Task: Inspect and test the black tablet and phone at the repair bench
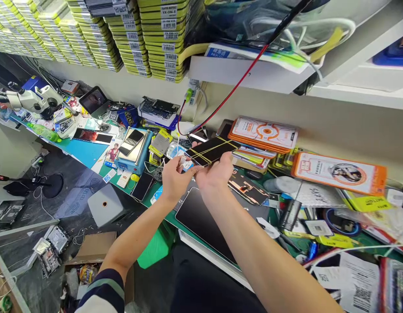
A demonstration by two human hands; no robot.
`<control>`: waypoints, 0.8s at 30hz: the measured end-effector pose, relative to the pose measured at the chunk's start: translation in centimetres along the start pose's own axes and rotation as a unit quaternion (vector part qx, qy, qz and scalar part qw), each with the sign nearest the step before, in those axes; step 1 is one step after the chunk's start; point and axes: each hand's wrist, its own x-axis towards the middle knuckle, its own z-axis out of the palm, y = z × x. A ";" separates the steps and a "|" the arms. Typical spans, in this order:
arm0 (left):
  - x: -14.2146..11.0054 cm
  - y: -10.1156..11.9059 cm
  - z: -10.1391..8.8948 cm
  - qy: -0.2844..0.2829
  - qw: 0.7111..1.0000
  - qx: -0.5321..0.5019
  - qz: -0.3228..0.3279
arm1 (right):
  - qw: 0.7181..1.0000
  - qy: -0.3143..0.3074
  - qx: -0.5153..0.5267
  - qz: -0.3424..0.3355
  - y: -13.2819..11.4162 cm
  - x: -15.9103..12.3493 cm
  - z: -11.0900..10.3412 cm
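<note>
My right hand (216, 171) is closed around a dark smartphone (214, 150), screen up, held above the bench. Thin yellow rubber bands cross it near both ends. My left hand (178, 174) is at the phone's left end, its thumb reaching the edge. Its fingers pinch what looks like the end of a thin white cable (178, 145); the fingers partly hide the tip, and I cannot tell whether it is in the phone. Beneath my forearms, a large dark tablet-like panel (204, 217) lies on the bench. An opened phone body (248, 188) rests just right of my right hand.
Orange-edged packages (266, 132) stand behind my hands, with tools and packets cluttered to the right. On the left are a blue heating plate (132, 163) bearing a phone, another phone (142, 187), and a microscope (38, 98). A red-and-black cable (234, 89) slants overhead, beneath stacked yellow boxes (165, 39).
</note>
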 end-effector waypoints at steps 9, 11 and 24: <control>0.1 0.2 0.0 -0.020 0.998 -0.030 -0.044 | 0.992 -0.090 -0.051 -0.068 0.4 -0.2 -0.2; 0.1 0.1 0.0 -0.022 0.998 -0.031 -0.051 | 0.987 -0.104 -0.084 -0.089 0.6 0.1 -0.5; -0.1 -0.1 -0.4 -0.059 0.997 0.003 0.051 | 0.995 -0.073 -0.057 -0.041 0.3 1.4 -0.9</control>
